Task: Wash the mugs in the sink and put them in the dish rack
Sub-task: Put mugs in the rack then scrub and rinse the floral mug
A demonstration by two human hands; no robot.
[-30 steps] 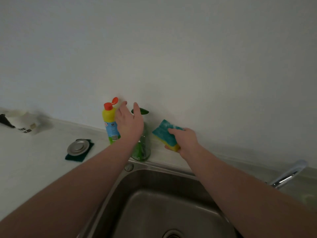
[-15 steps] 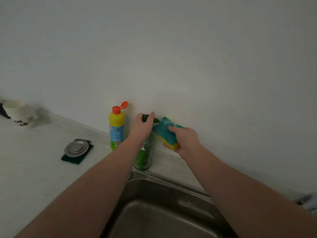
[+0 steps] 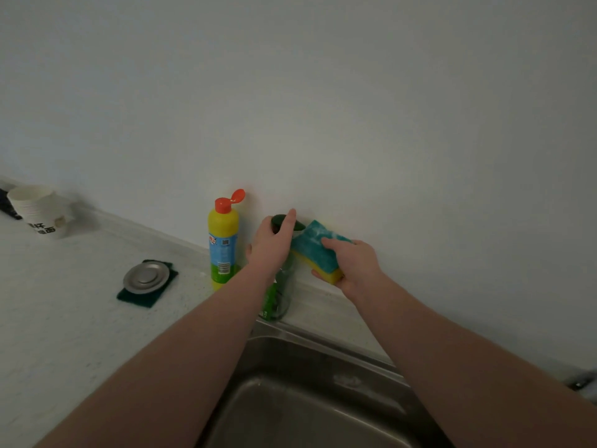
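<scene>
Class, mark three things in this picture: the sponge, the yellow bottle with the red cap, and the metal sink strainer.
sponge (image 3: 318, 250), head view, on its teal scouring face.
yellow bottle (image 3: 223, 226), head view, on the yellow upper body.
sink strainer (image 3: 146, 278), head view, on the middle of the metal disc.

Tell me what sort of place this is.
Most likely a home kitchen, at the washing-up spot: a steel sink set into a pale counter, a pump soap bottle and a squeeze bottle by the wall, and a sponge in the right hand.
</scene>
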